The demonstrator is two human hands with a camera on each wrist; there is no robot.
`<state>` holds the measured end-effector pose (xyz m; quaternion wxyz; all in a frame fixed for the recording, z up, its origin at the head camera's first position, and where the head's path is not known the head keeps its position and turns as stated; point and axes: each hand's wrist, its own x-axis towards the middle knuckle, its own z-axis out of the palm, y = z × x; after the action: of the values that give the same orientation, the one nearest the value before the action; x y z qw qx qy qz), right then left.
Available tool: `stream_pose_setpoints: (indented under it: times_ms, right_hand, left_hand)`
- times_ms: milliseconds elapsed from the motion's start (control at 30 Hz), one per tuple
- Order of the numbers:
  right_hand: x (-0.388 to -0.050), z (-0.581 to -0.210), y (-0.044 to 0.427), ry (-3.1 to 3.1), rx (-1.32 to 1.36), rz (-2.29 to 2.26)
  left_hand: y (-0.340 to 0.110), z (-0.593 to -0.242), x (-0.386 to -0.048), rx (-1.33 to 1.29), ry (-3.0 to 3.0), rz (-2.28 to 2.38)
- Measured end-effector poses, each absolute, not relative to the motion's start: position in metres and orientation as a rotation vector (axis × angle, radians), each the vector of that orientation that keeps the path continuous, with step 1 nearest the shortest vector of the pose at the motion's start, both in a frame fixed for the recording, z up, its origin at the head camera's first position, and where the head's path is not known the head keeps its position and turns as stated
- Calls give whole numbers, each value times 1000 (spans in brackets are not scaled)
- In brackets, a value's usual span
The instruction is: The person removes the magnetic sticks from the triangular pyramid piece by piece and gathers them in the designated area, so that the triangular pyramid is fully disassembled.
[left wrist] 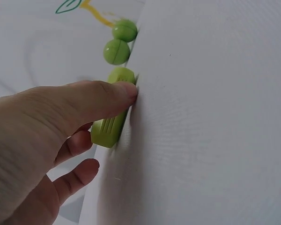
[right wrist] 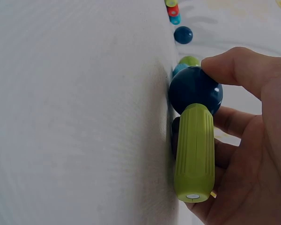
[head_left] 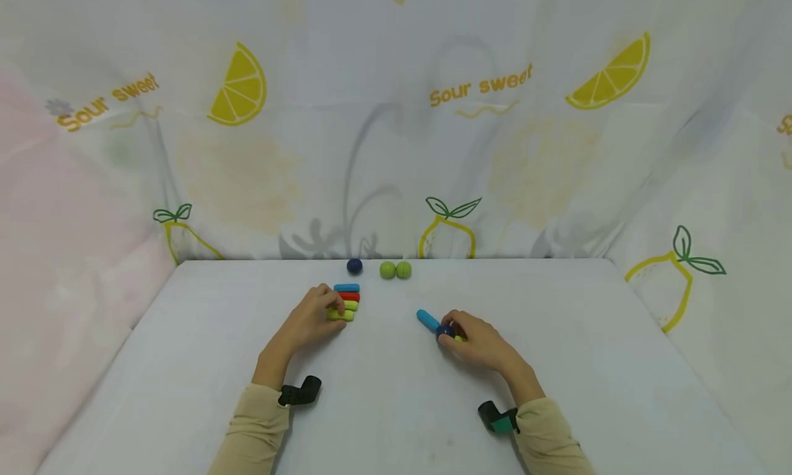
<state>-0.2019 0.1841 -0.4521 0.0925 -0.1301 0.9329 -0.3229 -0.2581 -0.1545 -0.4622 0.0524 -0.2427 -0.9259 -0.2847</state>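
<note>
My left hand (head_left: 307, 318) pinches the nearest yellow-green rod (left wrist: 111, 127), thumb on its near side, at the front of a short row of rods. Behind that rod lie another yellow-green rod (head_left: 351, 306), a red rod (head_left: 350, 297) and a blue rod (head_left: 346, 288). My right hand (head_left: 479, 341) holds a dark blue ball (right wrist: 192, 89) between thumb and fingers. A ribbed yellow-green rod (right wrist: 195, 154) touches the ball on one side. Against its other side lies a light blue rod (head_left: 427, 319), mostly hidden in the right wrist view.
At the table's back edge sit another dark blue ball (head_left: 355, 266) and two green balls (head_left: 387, 270) side by side. The white table (head_left: 396, 406) ends at a hanging cloth (head_left: 371, 152) printed with lemons. A dark camera band is on each wrist.
</note>
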Motion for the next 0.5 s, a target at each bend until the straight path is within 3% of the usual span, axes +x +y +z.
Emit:
stream_pose_setpoints:
  times_ms: [500]
  right_hand:
    - [-201,-458,188,2786,-493,-964]
  left_hand:
    - [-145,-455,-256,-823,-2700,-854]
